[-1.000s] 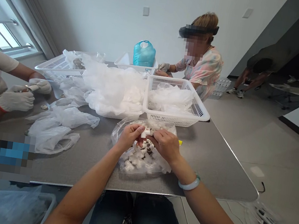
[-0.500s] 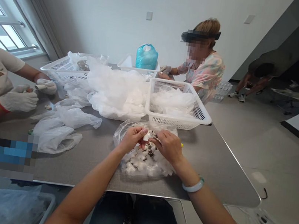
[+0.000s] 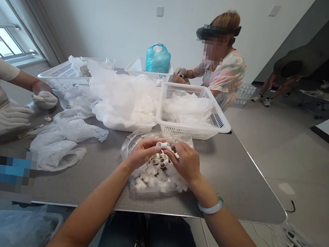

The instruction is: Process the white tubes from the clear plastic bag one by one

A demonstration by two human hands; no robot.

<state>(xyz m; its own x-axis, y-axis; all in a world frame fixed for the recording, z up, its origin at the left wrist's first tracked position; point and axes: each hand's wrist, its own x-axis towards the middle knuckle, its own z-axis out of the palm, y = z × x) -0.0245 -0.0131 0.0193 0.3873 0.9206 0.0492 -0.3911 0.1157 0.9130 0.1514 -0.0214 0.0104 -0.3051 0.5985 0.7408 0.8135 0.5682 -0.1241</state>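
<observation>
- My left hand (image 3: 144, 152) is pinching a short white fitting (image 3: 162, 144) between thumb and fingers, with its round open end facing left.
- My right hand (image 3: 186, 161) is curling its thumb and fingers at the fitting's right end; the fingers are hiding the contact, so I cannot tell whether they are gripping it too.
- The fitting is sitting between my two hands, above an open clear plastic bag (image 3: 158, 185) full of similar white fittings (image 3: 153, 169).
- The bag is lying on the grey table (image 3: 230, 179), and my right wrist is wearing a pale bangle (image 3: 211, 207).
- Just beyond the bag, a white basket (image 3: 192, 132) is holding clear plastic; beside it, a heap of white plastic bags (image 3: 122, 96) is spreading.
- A blue bag (image 3: 158, 59) is standing in a farther basket (image 3: 132, 67).
- To my left, a co-worker's gloved hand (image 3: 45, 99) is holding a small pale piece (image 3: 37, 98).
</observation>
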